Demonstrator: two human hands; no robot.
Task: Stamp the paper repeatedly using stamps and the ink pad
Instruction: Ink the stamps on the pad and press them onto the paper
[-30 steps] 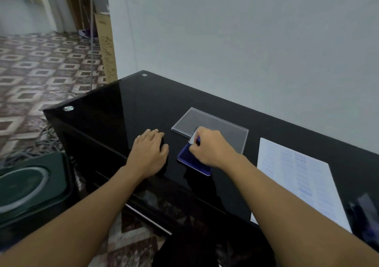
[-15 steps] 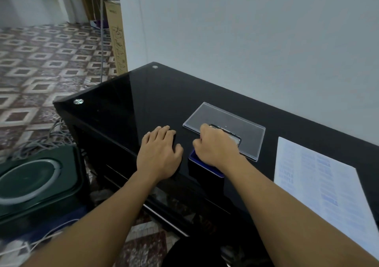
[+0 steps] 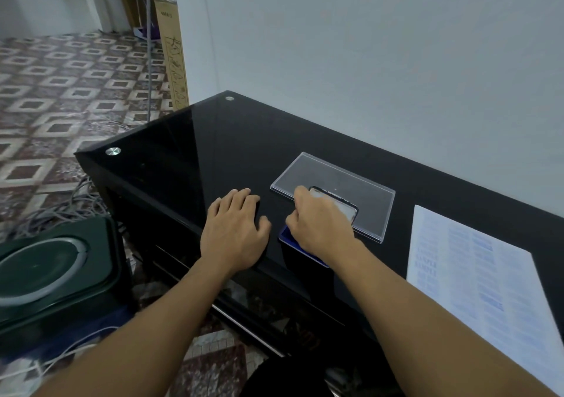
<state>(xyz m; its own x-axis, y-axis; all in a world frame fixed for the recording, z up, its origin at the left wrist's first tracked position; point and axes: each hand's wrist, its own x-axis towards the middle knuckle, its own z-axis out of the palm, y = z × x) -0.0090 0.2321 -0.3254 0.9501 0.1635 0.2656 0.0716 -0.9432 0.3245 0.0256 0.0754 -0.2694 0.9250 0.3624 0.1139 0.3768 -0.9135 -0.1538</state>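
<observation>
our right hand (image 3: 317, 225) has settled onto the blue ink pad (image 3: 287, 238), fingers curled around something hidden; left hand (image 3: 235, 228) lies flat, so we judge inking underway.

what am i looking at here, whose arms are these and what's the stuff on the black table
There is no machine here. One camera worn on a person's head looks forward and down, so the two bare arms are that person's own. The left hand lies flat, palm down, on the glossy black table. The right hand is closed on something over a blue ink pad; the hand hides what it grips, probably a stamp. Behind it lies a clear plastic lid, on the table. To the right is a sheet of paper already covered in rows of blue stamp marks.
</observation>
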